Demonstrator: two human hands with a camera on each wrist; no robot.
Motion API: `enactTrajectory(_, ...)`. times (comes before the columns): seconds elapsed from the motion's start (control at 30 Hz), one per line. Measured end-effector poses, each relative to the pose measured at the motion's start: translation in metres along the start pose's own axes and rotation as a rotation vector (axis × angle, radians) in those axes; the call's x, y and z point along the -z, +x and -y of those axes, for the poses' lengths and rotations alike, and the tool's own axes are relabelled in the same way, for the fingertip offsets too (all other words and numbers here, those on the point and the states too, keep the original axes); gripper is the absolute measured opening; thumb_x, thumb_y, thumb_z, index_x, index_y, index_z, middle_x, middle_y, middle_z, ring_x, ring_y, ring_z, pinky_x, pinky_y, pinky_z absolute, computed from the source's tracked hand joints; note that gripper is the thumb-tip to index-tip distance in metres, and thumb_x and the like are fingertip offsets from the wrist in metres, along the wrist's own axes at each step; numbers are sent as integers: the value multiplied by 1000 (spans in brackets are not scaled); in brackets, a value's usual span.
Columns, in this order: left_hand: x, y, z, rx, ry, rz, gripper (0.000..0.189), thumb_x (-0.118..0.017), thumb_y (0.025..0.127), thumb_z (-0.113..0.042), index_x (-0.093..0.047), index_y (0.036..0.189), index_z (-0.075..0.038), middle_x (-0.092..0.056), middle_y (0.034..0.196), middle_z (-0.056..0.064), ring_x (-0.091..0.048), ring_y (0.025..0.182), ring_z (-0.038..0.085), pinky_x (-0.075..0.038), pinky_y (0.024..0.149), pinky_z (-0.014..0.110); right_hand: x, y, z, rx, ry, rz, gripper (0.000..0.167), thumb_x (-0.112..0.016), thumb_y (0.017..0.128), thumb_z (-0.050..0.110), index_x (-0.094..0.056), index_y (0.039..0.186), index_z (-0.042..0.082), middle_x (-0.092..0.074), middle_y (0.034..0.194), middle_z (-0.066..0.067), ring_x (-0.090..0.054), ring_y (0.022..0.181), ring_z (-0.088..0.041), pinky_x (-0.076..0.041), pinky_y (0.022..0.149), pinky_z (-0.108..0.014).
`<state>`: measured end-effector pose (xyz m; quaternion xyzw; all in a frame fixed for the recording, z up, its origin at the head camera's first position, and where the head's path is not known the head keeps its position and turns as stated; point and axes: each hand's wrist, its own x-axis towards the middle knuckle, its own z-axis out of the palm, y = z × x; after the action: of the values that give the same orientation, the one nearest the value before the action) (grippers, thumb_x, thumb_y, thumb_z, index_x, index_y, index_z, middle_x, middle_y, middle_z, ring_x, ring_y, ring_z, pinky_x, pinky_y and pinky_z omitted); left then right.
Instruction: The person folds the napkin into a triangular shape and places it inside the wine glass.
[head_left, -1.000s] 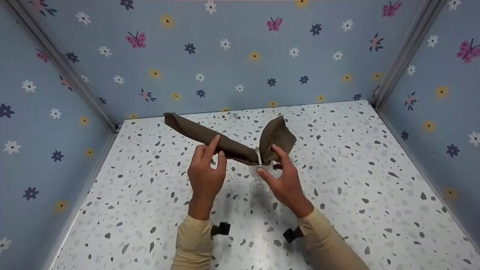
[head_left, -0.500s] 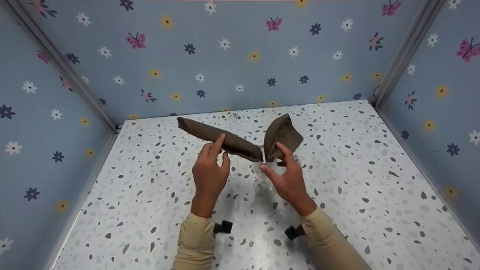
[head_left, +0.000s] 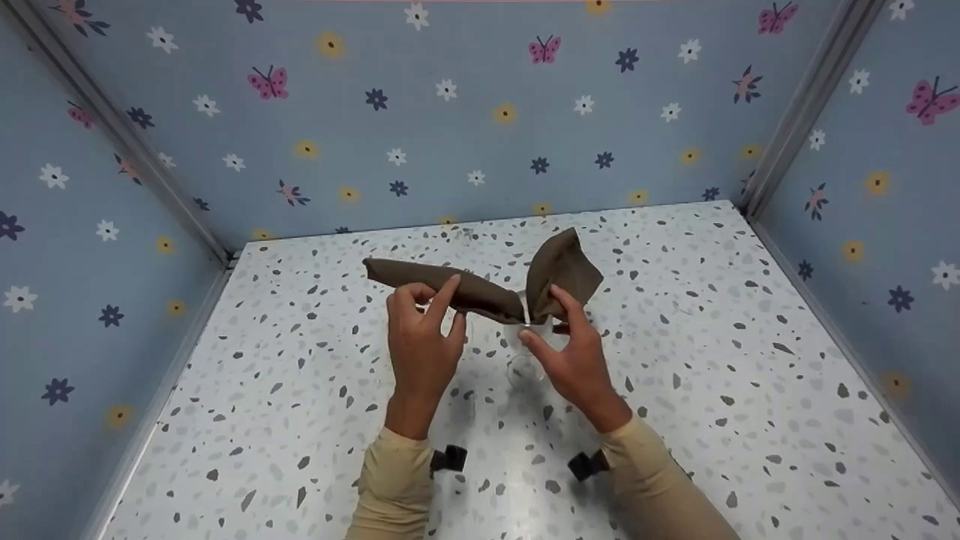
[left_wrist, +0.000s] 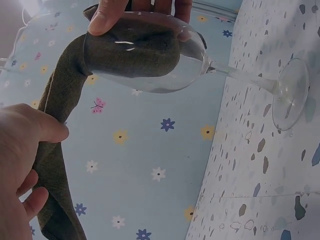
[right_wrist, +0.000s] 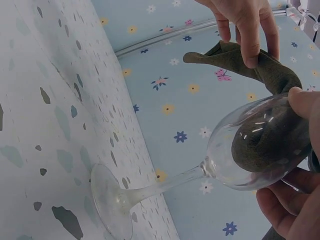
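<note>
A dark brown cloth napkin (head_left: 491,295) is tucked into a clear stemmed wine glass (right_wrist: 220,142), which stands upright with its foot (left_wrist: 291,95) at the tabletop. Inside the bowl the napkin's lower part (left_wrist: 130,55) shows as a rounded bundle. One long rolled end hangs out over the rim to the left; a pointed, spread flap (head_left: 574,270) rises on the right. My left hand (head_left: 424,345) pinches the rolled end between thumb and fingers. My right hand (head_left: 577,360) grips the bowl near its rim, thumb in front, with a fingertip against the flap.
The white speckled tabletop (head_left: 675,375) runs back to a blue wall (head_left: 465,127) with flowers and butterflies. Side panels (head_left: 885,225) bound it left and right. Black wrist mounts (head_left: 450,458) sit below both hands.
The rolled end has swung right and dropped lower, its tip now nearer me. My left hand has shifted slightly right along with it. The glass and right hand moved a little right, then stayed.
</note>
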<state>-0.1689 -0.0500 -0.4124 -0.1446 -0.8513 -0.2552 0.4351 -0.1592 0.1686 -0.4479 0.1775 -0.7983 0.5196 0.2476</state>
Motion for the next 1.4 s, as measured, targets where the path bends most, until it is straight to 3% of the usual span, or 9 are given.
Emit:
enactTrajectory(0.3,-2,-2,-5,-24,9,-2,40,-77,87,-11,-71,126,-10,-54,126,16,-48,111,36,-39,95,52,-1,-1,-2,-5,-2,6,75,-79,89,29,-41,151,10,-58,134,-7,-60,113,-22,-51,88,-40)
enactTrajectory(0.47,-5,-4,-8,-35,3,6,38,-76,88,-12,-71,125,-11,-57,128,10,-47,117,34,-34,97,57,-1,-1,-2,-16,-4,11,75,-78,90,32,-41,151,9,-59,132,-7,-60,112,-20,-52,88,-39)
enactTrajectory(0.7,-10,-6,-10,-47,-16,21,38,-75,88,-11,-71,125,-12,-60,128,8,-50,121,33,-24,110,63,0,0,-3,-17,0,8,75,-78,89,35,-42,150,9,-60,129,-5,-59,110,-17,-52,87,-37)
enactTrajectory(0.93,-12,-8,-12,-83,-74,40,41,-75,88,-10,-68,128,-9,-62,125,9,-55,118,32,-35,107,58,1,0,-3,-33,13,21,76,-78,89,32,-41,151,8,-58,133,-7,-59,113,-21,-51,88,-41)
enactTrajectory(1.17,-14,-11,-14,-117,-133,77,47,-73,90,-11,-65,136,-16,-58,128,16,-55,115,33,-41,100,53,2,1,-1,-50,17,26,75,-78,90,33,-41,151,9,-58,133,-8,-59,113,-22,-51,89,-42)
enactTrajectory(1.4,-18,-14,-15,-119,-157,39,42,-72,90,-10,-67,132,-9,-59,131,14,-55,119,31,-42,101,49,1,1,0,-60,23,32,75,-78,90,34,-41,151,9,-58,133,-8,-60,111,-21,-51,88,-41)
